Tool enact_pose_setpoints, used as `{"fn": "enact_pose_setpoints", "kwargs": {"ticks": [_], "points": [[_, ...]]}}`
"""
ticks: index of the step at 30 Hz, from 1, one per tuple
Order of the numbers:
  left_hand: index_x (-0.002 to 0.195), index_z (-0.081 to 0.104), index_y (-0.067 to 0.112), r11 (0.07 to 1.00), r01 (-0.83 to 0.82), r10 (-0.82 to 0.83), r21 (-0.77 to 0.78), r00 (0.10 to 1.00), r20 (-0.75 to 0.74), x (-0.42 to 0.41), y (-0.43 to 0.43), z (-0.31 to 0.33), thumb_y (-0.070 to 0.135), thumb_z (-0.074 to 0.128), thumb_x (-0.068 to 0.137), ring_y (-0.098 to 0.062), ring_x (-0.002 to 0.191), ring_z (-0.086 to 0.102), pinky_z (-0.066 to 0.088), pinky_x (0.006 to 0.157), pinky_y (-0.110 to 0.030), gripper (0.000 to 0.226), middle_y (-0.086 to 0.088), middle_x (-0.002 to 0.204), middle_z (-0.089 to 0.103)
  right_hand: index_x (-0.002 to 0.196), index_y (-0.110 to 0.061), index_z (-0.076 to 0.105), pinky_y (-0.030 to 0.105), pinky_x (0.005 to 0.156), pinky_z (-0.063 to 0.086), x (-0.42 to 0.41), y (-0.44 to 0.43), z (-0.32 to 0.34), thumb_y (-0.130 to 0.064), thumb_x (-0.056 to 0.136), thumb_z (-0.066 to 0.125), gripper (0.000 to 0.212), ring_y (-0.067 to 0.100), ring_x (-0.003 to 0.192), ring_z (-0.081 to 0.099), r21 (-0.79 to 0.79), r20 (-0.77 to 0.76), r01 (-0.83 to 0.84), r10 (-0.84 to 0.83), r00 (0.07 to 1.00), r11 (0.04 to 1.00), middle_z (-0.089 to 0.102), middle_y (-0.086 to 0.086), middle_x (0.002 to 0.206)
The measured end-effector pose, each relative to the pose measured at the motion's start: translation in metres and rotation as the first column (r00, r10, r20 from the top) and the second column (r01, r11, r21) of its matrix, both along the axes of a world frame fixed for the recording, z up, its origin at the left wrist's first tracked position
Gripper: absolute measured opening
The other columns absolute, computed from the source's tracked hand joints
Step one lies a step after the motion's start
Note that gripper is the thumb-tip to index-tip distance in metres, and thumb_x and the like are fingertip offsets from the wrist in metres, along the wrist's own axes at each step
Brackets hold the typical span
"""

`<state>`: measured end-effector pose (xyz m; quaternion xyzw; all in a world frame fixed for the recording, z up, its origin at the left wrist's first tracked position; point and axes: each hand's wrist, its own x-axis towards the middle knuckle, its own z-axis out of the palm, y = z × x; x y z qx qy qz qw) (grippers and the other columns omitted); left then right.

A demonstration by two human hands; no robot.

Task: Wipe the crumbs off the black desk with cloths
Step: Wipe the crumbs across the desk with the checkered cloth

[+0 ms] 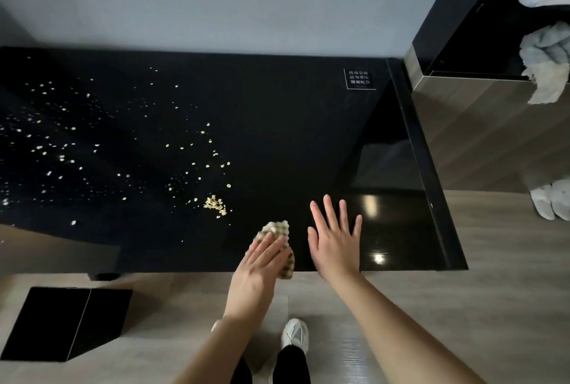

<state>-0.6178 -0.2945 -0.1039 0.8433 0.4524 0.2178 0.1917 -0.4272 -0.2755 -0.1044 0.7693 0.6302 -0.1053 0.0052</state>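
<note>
Far left on the floor, a black box (66, 323) is sitting just off the near edge of the black desk (293, 124), prob. not part of the job. Above it, the crumbs (61, 149) are lying scattered over the left half of the desk, thinning toward the middle, w/ a small pile (215, 205) sitting near the front edge, which looks like gathered-up bits, though that's a guess. Just right of the pile, the cloth (277, 229), a beige checked one, is lying bunched at the near edge. The left hand (259, 263) is pressing down on it w/ straight fingers held together, palm flat, not pinching. That suits a flat push across the glossy top, so the wiping seems to be under way w/ most crumbs yet to go. Next over, the right hand (334, 241) is resting flat on the bare desk, fingers spread, holding nothing, likely bracing the person. Far right corner is carrying a printed label (359, 78). Beyond the desk, a cabinet (478, 124) is holding a crumpled pale cloth (546, 63), maybe a spare.
</note>
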Motion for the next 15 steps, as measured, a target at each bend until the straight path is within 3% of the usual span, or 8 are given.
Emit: {"fn": "enact_pose_setpoints", "kwargs": {"ticks": [8, 11, 15], "points": [[0.12, 0.066, 0.011, 0.988, -0.15, 0.149, -0.019, 0.987, -0.068, -0.1, 0.038, 0.01, 0.0, 0.039, 0.086, -0.019, 0.131, 0.047, 0.035, 0.109, -0.036, 0.045, -0.003, 0.133, 0.058, 0.154, -0.028, 0.016, 0.06, 0.116, 0.009, -0.058, 0.011, 0.002, -0.052, 0.096, 0.008, 0.064, 0.031, 0.149, 0.006, -0.048, -0.029, 0.01, -0.012, 0.999, 0.999, 0.011, 0.003, 0.162], [0.116, 0.068, 0.01, 0.997, -0.071, 0.072, 0.022, 0.997, -0.042, -0.111, 0.047, 0.018, 0.005, 0.036, 0.085, -0.018, 0.125, 0.052, 0.043, 0.104, -0.039, 0.045, -0.005, 0.127, 0.063, 0.154, -0.027, 0.018, 0.061, 0.115, 0.01, -0.081, 0.018, 0.003, -0.051, 0.096, 0.01, 0.064, 0.033, 0.149, 0.008, -0.037, -0.038, 0.04, -0.042, 0.998, 0.999, 0.013, 0.004, 0.162], [0.117, 0.068, 0.009, 0.996, 0.064, -0.066, 0.062, 0.997, 0.034, -0.082, 0.067, 0.029, 0.012, 0.039, 0.091, -0.018, 0.127, 0.051, 0.04, 0.108, -0.039, 0.039, -0.004, 0.129, 0.061, 0.154, -0.032, -0.001, 0.058, 0.117, -0.003, -0.093, 0.027, 0.002, -0.053, 0.09, -0.006, 0.067, 0.029, 0.148, -0.012, -0.05, -0.033, 0.099, -0.101, 0.994, 0.994, -0.009, -0.001, 0.162]]}}
